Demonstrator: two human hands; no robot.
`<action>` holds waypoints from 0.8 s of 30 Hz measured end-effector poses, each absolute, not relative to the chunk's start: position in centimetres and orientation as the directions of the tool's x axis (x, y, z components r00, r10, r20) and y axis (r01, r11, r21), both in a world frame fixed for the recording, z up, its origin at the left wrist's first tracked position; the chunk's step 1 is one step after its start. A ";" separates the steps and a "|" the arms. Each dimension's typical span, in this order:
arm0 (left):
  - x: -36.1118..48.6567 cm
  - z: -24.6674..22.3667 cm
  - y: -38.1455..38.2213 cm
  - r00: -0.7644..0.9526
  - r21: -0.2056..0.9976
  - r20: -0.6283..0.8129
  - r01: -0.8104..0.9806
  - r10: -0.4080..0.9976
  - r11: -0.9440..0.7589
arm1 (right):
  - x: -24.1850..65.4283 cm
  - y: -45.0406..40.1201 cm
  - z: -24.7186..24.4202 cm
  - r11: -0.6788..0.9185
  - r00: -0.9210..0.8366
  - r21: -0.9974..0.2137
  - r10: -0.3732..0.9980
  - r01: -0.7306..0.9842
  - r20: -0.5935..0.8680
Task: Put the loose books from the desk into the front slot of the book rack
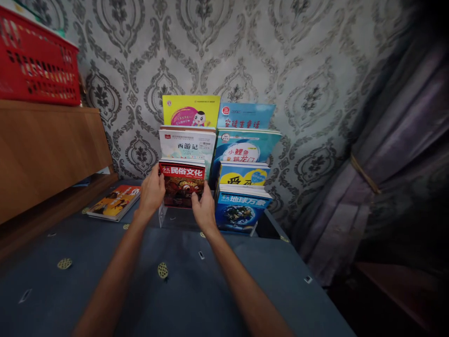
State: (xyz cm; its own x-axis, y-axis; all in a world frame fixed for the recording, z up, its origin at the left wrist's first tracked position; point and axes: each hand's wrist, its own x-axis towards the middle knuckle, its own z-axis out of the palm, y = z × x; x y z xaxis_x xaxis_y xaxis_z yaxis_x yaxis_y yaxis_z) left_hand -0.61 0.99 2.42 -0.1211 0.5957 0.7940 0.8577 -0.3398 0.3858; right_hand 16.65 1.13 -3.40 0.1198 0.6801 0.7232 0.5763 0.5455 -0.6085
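Note:
Between my two hands is a red-covered book (182, 185) with white Chinese lettering, at the front of the left row. My left hand (152, 189) grips its left edge, and my right hand (205, 206) grips its right edge with the thumb on the cover. Behind it stand a pale white-green book (187, 142) and a yellow book (191, 110). The right row holds a blue globe-cover book (235, 213), a yellow-blue book (243, 174), a teal book (245, 145) and a light-blue book (247, 114). A clear stand (162, 216) shows below the red book.
An orange-covered book (115, 202) lies flat to the left on the blue patterned tablecloth (182, 299). At far left a red basket (38, 61) sits on a wooden cabinet (52, 150). Patterned wallpaper (315, 93) is behind; a tied curtain (351, 196) hangs at right.

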 end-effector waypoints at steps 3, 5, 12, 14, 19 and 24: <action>-0.6 2.5 0.9 -0.126 0.393 0.809 0.842 0.574 -0.369 | 16.7 0.9 -3.1 0.534 0.128 -0.619 0.689 0.576 0.713; -0.8 2.6 0.9 -0.129 0.394 0.822 0.832 0.554 -0.391 | 16.7 0.7 -2.8 0.534 0.130 -0.620 0.688 0.574 0.713; -3.7 2.9 1.5 -0.202 0.402 0.837 0.857 0.509 -0.321 | 17.0 -1.6 -0.4 0.627 0.184 -0.570 0.571 0.531 0.800; -5.4 2.9 1.8 -0.226 0.409 0.814 0.877 0.535 -0.252 | 17.4 -2.5 0.8 0.689 0.190 -0.534 0.513 0.491 0.837; -10.8 1.8 1.9 -0.350 0.311 0.500 0.926 0.792 0.213 | 19.1 -4.8 4.0 0.852 0.262 -0.446 0.380 0.273 0.887; -14.4 -1.8 1.8 -0.503 0.261 0.265 0.859 0.822 0.441 | 19.6 -7.2 6.1 0.883 0.305 -0.448 0.392 0.139 0.868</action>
